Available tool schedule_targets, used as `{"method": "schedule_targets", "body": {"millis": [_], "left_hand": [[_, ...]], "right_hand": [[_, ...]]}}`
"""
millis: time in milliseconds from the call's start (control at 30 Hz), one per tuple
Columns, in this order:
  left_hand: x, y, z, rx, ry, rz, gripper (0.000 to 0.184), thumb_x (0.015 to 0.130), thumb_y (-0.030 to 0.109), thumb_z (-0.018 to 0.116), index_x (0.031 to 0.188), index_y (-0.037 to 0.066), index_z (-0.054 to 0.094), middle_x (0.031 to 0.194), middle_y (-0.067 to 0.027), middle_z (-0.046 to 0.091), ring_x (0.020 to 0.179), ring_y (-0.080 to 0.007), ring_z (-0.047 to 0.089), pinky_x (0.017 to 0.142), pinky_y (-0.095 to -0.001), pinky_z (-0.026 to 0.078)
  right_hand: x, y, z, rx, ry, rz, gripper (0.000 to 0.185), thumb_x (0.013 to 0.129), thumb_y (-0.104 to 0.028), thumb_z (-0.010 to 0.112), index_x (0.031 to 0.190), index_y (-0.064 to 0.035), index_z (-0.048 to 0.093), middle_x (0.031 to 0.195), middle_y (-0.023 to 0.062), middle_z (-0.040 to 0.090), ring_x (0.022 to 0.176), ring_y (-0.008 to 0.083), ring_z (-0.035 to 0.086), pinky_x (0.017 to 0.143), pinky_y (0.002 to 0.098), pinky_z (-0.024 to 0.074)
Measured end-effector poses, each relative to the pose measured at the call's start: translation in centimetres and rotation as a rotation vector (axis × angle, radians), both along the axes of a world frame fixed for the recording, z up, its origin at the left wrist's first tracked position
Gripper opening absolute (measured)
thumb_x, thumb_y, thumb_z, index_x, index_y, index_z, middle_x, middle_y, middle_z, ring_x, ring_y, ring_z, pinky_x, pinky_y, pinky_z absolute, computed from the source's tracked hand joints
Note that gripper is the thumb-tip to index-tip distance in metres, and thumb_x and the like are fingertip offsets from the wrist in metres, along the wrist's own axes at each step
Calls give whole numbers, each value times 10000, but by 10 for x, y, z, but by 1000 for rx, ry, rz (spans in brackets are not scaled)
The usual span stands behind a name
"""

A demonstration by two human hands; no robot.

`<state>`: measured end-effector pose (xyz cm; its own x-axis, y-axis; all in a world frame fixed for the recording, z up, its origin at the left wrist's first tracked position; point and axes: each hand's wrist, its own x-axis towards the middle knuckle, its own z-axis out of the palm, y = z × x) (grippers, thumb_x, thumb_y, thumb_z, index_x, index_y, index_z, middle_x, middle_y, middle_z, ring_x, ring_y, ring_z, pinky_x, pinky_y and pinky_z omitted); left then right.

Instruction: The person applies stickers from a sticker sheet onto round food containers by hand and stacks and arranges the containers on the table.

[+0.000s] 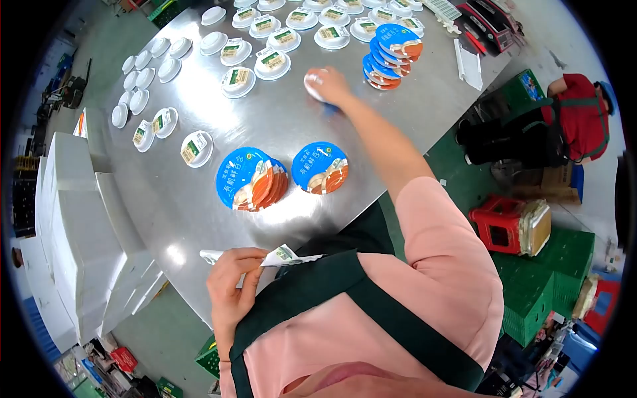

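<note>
My left hand (pixel 235 282) is closed near the table's front edge, its fingers pinching a white sheet of labels (pixel 285 256) in front of my apron. Farther up, my right hand (pixel 326 86) reaches over the metal table with its fingers wrapped round a white container (pixel 314 86), mostly hidden by the hand. Between my hands lie a fanned stack of round blue and orange lids (pixel 249 179) and, just right of it, another blue and orange lid (pixel 320 168). A taller stack of such lids (pixel 398 41) stands beyond my right hand.
Several white containers with labels (pixel 272 63) cover the far side of the metal table (pixel 179 225); several unlabelled ones (pixel 138 101) are at the left. White boxes (pixel 79 232) stand left of the table. At the right are a person in red (pixel 584 116), a red crate (pixel 497 225) and green crates (pixel 544 278).
</note>
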<state>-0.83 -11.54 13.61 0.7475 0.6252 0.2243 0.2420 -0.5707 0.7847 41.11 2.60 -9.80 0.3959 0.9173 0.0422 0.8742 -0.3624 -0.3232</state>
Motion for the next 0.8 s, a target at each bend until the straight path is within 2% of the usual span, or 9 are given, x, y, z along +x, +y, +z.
{"method": "schedule_targets", "body": {"millis": [67,100,167,300,367,400,533,700,800], "left_hand": [[-6,-5,-1,-19,-3,47,122,779,-61,667,863,12,616,917,-120,693,792,-262,645,707,-317,499],[-10,-8,-2,-28,-2,50,122,779,-61,667,863,12,616,917,-120,693,792,-262,645,707,-317,499],[-11,-8,-4,-61,-25,62,123,775,-71,662,863,4,621,910,-129,690,785,-262,647,697,-313,499],[-6,-6,-8,-23,-69,22,133,770,-79,658,869,2,622,909,-131,689,779,-258,648,689,-312,498],[-2,-6,-7,-39,-72,21,134,769,-80,658,866,4,622,913,-133,691,787,-263,652,696,-315,500],[0,-5,-5,-22,-82,-3,134,768,-79,659,866,4,621,915,-133,692,792,-265,654,701,-316,501],[2,-4,-7,-12,-77,-17,130,775,-75,658,866,7,616,920,-125,695,805,-266,660,714,-315,504],[-6,-7,-10,-35,-48,29,106,794,-69,657,867,-1,620,922,-111,696,765,-214,651,681,-279,499],[-12,-8,-16,-54,-57,62,95,809,-64,652,877,-3,627,918,-106,695,741,-191,640,667,-267,496]], "right_hand": [[6,-30,55,149,1262,-290,496,947,-529,494,1395,-319,463,1368,85,518,1254,316,503,965,567,458],[8,-50,63,139,1261,-293,496,947,-529,494,1395,-319,463,1368,85,518,1254,316,503,965,567,458],[9,-90,76,398,2077,-110,556,980,-495,458,1433,-174,424,1371,70,536,1234,252,538,1013,503,447],[-23,-147,105,480,2115,-43,639,980,-522,414,1440,-80,394,1447,111,467,1305,261,484,1049,478,431],[-38,-162,106,480,1938,61,607,987,-460,423,1451,-71,377,1440,131,468,1293,271,494,1059,470,424],[-44,-168,105,494,2007,93,581,987,-415,431,1436,-48,394,1424,147,482,1287,276,499,1062,456,425],[-63,-180,111,442,2056,22,578,986,-435,438,1421,-54,419,1411,143,497,1280,273,506,1056,449,432],[-82,-182,127,333,2020,-308,586,983,-470,428,1403,-62,440,1399,139,512,1252,269,531,1042,465,439],[-77,-188,106,309,2021,-145,537,975,-384,474,1401,-59,434,1369,141,537,1230,269,547,1034,465,448]]}}
